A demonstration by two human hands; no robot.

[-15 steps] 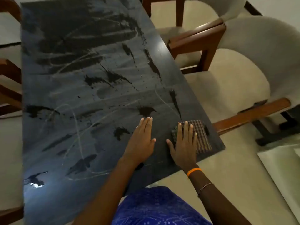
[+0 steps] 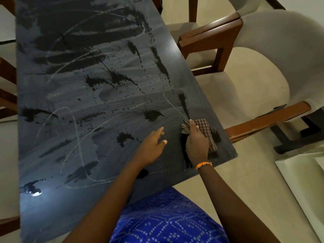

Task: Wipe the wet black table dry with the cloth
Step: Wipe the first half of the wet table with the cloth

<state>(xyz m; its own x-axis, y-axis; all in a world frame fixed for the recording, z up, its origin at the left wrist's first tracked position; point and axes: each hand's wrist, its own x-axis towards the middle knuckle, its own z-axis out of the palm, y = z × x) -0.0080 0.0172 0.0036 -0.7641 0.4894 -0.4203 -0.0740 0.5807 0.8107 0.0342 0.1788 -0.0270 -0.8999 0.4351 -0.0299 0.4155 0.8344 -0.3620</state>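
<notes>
The black table [image 2: 73, 95] fills the left and middle of the head view, covered in dark wet splashes and pale wipe streaks. A checked brown cloth [image 2: 206, 128] is bunched near the table's near right corner. My right hand [image 2: 197, 144] grips the cloth, fingers curled round it, a fold sticking up past the fingertips. To its left, my left hand [image 2: 152, 146] hovers or rests flat over the tabletop, fingers straight and holding nothing.
Two cream upholstered chairs with brown wooden arms [image 2: 254, 81] stand close along the table's right edge. More wooden chair parts [image 2: 7, 95] show at the left edge. Pale floor tiles [image 2: 245, 181] lie to the right of me.
My right hand went from lying flat on the spread cloth to gripping it bunched up. The left hand stayed beside it, its fingers slightly spread.
</notes>
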